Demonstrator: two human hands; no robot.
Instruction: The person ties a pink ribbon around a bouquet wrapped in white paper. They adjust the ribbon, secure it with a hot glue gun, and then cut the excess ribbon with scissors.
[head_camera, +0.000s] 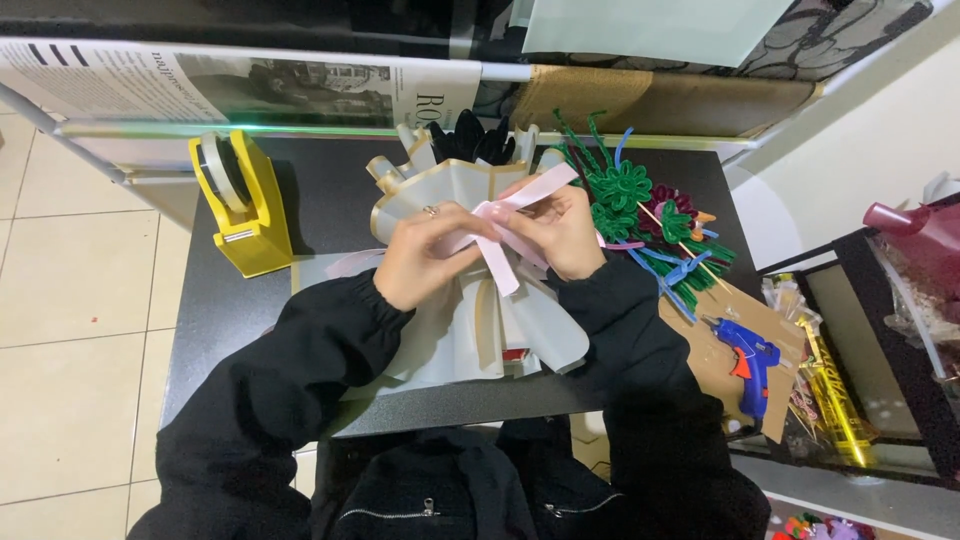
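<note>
- My left hand (425, 258) is closed on the waist of the wrapped bouquet (470, 290), fingers pinching the pink ribbon (500, 245) against the paper; a ring shows on one finger.
- My right hand (562, 235) is closed too, thumb and fingertips gripping a strand of that same ribbon just beside the left hand.
- The bouquet lies near the middle of the dark counter (330, 190), right in front of me, under both hands.
- Long axis runs away from my body: the gathered foot of the wrap points toward me, the flared mouth with dark blooms (470, 135) points toward the far edge of the counter. It tilts slightly left at the top.
- One ribbon tail stretches up and right past my right hand; another hangs down along the wrap toward me.
- Risk, as I judge it: if my left pinch eases, the ribbon loosens at the waist and the pale wrapping sheets splay open.
- Risk: pulling the strand too hard could crease the wrap or twist the ribbon flat-side wrong.
- Risk: my right sleeve sits close to the pipe-cleaner flowers (640, 215); a wide sweep could drag them toward the blue glue gun (748, 365).
- The yellow tape dispenser (240, 205) stands well apart on the left, no hazard.
</note>
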